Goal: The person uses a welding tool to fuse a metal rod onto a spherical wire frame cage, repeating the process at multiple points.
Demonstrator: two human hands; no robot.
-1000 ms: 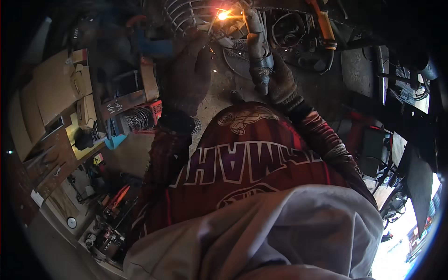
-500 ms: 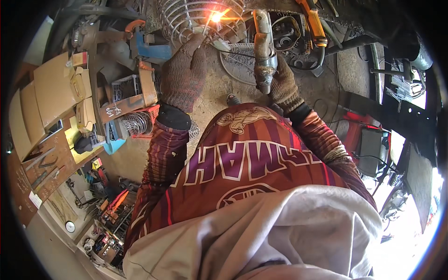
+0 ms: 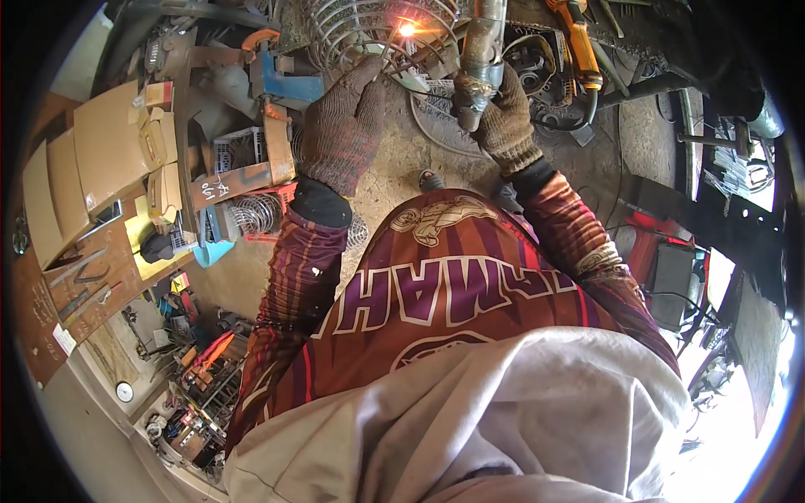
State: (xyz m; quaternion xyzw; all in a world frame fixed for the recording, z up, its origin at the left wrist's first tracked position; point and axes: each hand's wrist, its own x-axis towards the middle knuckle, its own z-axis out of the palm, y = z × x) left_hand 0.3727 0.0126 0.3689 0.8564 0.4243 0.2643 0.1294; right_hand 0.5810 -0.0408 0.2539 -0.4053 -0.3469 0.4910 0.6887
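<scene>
A round cage of bent metal wire (image 3: pixel 335 29) stands at the top of the view, with a bright orange glow at its right side. My left hand (image 3: pixel 340 126), in a dark knitted glove, is closed just below the cage. Its fingertips pinch a thin metal rod (image 3: pixel 391 44) that slants up toward the glow. My right hand (image 3: pixel 509 130), in a brown knitted glove, is wrapped round the lower part of a thick, worn metal pipe (image 3: pixel 485 50). The pipe's far end leaves the top of the picture. My right fingers are partly hidden behind it.
Right of the pipe lies an orange power tool (image 3: pixel 579 42) with a cable. A blue and orange clamp (image 3: pixel 285 82) is at the left, near cardboard boxes (image 3: pixel 92 168) and wire coils (image 3: pixel 256 214). A round mesh disc (image 3: pixel 444 121) lies beyond my foot (image 3: pixel 432 180).
The view has shifted slightly, so the scene sits farther right and lower. My right hand has moved the pipe away from me and a little left. My left hand stays beside the cage.
</scene>
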